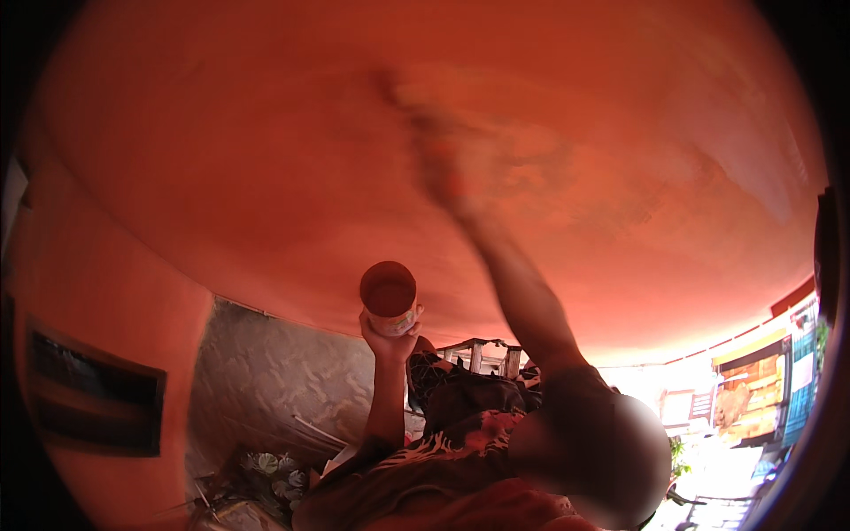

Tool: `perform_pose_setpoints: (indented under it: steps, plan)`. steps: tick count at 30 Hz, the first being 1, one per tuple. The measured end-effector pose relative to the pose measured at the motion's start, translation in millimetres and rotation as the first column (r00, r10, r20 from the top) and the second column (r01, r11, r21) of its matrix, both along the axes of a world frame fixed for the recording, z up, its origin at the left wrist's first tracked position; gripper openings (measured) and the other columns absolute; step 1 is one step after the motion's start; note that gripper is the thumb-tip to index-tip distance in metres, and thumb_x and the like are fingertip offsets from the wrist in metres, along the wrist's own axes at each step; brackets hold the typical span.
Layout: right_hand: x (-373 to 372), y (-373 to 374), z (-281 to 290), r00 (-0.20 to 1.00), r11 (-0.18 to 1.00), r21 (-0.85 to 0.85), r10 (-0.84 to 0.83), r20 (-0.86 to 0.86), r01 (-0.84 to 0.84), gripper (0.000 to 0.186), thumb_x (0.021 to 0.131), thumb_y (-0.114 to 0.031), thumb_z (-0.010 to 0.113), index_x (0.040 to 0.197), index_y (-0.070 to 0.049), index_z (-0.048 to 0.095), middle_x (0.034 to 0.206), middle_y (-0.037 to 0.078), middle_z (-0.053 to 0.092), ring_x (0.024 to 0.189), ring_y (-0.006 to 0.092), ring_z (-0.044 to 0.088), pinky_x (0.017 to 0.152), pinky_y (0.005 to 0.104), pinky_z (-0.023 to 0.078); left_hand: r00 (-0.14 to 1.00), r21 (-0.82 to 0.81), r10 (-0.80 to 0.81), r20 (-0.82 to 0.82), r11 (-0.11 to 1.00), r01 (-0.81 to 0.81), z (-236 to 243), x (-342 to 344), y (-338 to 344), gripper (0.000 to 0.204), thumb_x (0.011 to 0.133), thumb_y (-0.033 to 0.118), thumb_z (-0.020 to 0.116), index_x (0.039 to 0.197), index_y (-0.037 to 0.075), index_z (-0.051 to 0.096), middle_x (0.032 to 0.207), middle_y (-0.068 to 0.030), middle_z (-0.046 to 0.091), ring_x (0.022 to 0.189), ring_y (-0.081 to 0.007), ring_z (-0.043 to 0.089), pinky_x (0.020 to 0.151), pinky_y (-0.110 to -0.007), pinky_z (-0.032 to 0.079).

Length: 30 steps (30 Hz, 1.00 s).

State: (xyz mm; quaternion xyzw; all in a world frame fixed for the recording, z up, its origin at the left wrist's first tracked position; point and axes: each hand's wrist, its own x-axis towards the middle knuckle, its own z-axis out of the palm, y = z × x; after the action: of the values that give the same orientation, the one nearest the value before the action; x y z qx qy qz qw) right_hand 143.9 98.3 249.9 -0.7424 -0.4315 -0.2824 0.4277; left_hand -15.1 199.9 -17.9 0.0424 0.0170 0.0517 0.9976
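Observation:
My left hand (390, 341) is closed around a small round tub (398, 321), held up with its open mouth showing. The inside of the tub looks dark reddish, and its lower wall has a pale printed label. My right arm reaches up and forward across the orange-red wall (292, 168). Motion smears my right hand (441, 177), and its fingers do not show one by one. A dark, blurred, narrow shape, which looks like a paintbrush (398, 93), extends from that hand against the wall. Darker, uneven patches mark the wall to the right of the hand.
A dark rectangular recess (93, 394) is set in the left wall. Below the orange paint is a grey, rough-patterned wall section (279, 372). Leafy plants (270, 473) stand at lower left. A wooden frame (482, 356) is behind my body. A bright open area with orange-brown boards (753, 389) lies at right.

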Motion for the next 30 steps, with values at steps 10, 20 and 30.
perform_pose_setpoints:
  steps: [10,20,30]
  plan:
    - [-16,-207,0,0.637,0.537,0.613,-0.768,0.070,0.580,0.013,0.094,0.000,0.054,0.096,0.006,0.065,0.094,0.013,0.069,0.085,0.0248,0.067,0.081,0.0327,0.054,0.998,0.009,-0.047,-0.033,0.999,0.047,-7,14,1,0.058,0.089,0.058,0.052,0.130,0.016,0.054,0.118,-0.0110,0.062,0.094,-0.0321,0.063,0.051,-0.036,0.046]
    - [-16,123,19,0.913,0.987,0.042,-0.157,0.375,0.153,0.070,0.070,-0.003,0.070,0.137,-0.007,0.052,0.116,0.014,0.066,0.090,0.0303,0.070,0.064,0.0418,0.057,0.998,-0.064,-0.051,-0.031,0.997,0.049,-24,9,7,0.054,0.091,0.056,0.051,0.129,0.017,0.056,0.119,-0.0113,0.063,0.093,-0.0315,0.065,0.052,-0.039,0.050]
    - [10,-74,35,0.801,0.815,0.356,-0.551,0.233,0.457,0.025,0.094,-0.004,0.055,0.118,0.002,0.060,0.107,0.011,0.064,0.086,0.0202,0.061,0.078,0.0295,0.053,0.999,-0.046,-0.044,0.033,0.998,0.045,-13,6,19,0.054,0.092,0.055,0.051,0.129,0.016,0.057,0.118,-0.0126,0.064,0.094,-0.0342,0.065,0.051,-0.038,0.050]
